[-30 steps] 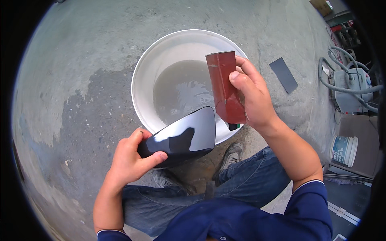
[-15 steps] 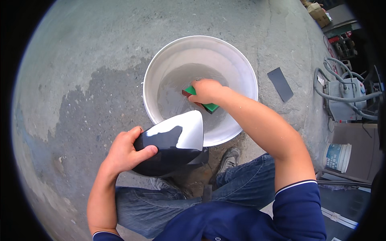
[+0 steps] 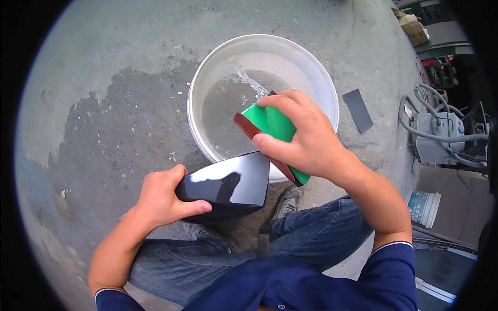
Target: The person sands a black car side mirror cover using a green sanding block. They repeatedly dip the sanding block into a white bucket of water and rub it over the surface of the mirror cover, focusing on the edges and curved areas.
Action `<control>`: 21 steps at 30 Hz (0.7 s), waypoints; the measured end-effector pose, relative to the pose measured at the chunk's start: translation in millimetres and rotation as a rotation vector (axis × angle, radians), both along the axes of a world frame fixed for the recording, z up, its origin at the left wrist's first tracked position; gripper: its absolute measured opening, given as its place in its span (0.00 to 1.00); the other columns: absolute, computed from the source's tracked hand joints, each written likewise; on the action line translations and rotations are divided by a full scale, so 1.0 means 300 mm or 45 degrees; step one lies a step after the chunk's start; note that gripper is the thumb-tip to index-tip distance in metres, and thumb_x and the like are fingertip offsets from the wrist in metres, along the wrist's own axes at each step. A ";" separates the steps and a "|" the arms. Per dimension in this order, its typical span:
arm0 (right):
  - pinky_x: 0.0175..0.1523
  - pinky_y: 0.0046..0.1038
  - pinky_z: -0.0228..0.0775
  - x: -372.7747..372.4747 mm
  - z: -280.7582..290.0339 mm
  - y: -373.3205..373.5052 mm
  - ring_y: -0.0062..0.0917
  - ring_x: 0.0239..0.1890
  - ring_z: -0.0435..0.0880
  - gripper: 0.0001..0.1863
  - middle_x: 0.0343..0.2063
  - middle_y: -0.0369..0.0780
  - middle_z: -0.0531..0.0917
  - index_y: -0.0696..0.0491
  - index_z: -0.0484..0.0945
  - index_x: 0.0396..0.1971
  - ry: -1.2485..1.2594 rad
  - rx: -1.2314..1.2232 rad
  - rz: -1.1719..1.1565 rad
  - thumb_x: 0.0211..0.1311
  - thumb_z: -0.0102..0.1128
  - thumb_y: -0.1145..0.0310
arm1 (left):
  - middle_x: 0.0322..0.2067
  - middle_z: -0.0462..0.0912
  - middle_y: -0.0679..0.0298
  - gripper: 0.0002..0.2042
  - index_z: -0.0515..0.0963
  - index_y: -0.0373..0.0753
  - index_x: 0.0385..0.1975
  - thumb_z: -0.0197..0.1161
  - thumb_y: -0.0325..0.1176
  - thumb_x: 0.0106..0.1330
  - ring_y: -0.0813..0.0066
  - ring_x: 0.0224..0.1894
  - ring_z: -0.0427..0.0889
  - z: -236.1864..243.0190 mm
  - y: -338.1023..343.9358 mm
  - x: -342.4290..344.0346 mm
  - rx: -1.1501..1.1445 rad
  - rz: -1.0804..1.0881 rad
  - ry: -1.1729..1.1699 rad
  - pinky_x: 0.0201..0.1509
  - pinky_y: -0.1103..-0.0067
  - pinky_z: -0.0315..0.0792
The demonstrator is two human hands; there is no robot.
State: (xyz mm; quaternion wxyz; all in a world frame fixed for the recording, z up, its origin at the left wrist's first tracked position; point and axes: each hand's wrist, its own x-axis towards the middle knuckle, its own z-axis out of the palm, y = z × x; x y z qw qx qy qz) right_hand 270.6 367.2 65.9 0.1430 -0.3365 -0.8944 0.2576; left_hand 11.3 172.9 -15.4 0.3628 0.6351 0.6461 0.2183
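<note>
My left hand [image 3: 165, 198] grips the left end of a glossy black shell that looks like a car mirror cover [image 3: 224, 191], its thumb on the near side. My right hand [image 3: 314, 137] is closed round a green sanding block [image 3: 275, 124] with reddish-brown sandpaper [image 3: 247, 127] folded about it. The block is above the near right part of a white bucket [image 3: 194, 98], close to the cover's right end; whether they touch I cannot tell. Water [image 3: 215, 111] fills the bucket's bottom, and a splash [image 3: 250, 82] hangs in the air beyond the block.
A dark grey sheet [image 3: 358, 110] lies on the concrete floor right of the bucket. Farther right stand a grey machine with hoses [image 3: 440, 139] and a small white pail [image 3: 424, 207]. My shoe [image 3: 286, 201] is just below the bucket. Wet floor [image 3: 119, 122] spreads to the left.
My right hand has lifted the sanding block out of the water, toward me and to the right, with water splashing off. The cover has moved slightly right and tilted.
</note>
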 end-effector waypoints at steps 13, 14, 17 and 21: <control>0.51 0.42 0.81 0.006 -0.043 -0.173 0.48 0.48 0.83 0.32 0.52 0.54 0.78 0.56 0.82 0.56 -0.055 0.233 0.063 0.50 0.81 0.59 | 0.19 0.78 0.50 0.39 0.68 0.37 0.21 0.80 0.70 0.48 0.44 0.23 0.82 -0.011 0.034 0.028 0.060 -0.043 -0.008 0.29 0.60 0.75; 0.51 0.43 0.80 -0.012 -0.025 -0.232 0.48 0.48 0.83 0.33 0.52 0.54 0.78 0.55 0.81 0.56 -0.020 0.223 0.087 0.50 0.81 0.59 | 0.19 0.78 0.50 0.39 0.68 0.37 0.21 0.80 0.70 0.48 0.44 0.23 0.82 -0.012 0.040 0.035 0.059 -0.052 -0.011 0.28 0.60 0.75; 0.51 0.43 0.80 -0.045 -0.012 -0.288 0.48 0.47 0.82 0.33 0.52 0.55 0.77 0.55 0.80 0.57 -0.014 0.169 0.219 0.51 0.81 0.57 | 0.19 0.77 0.50 0.39 0.68 0.37 0.21 0.80 0.70 0.48 0.43 0.23 0.82 -0.018 0.023 0.032 0.066 -0.043 -0.038 0.28 0.60 0.75; 0.50 0.43 0.81 0.026 -0.062 -0.119 0.48 0.49 0.82 0.31 0.53 0.55 0.78 0.56 0.81 0.57 -0.198 0.290 -0.088 0.53 0.78 0.61 | 0.18 0.77 0.51 0.39 0.68 0.37 0.21 0.80 0.70 0.48 0.44 0.23 0.82 -0.004 0.023 0.034 0.060 -0.032 -0.010 0.28 0.60 0.75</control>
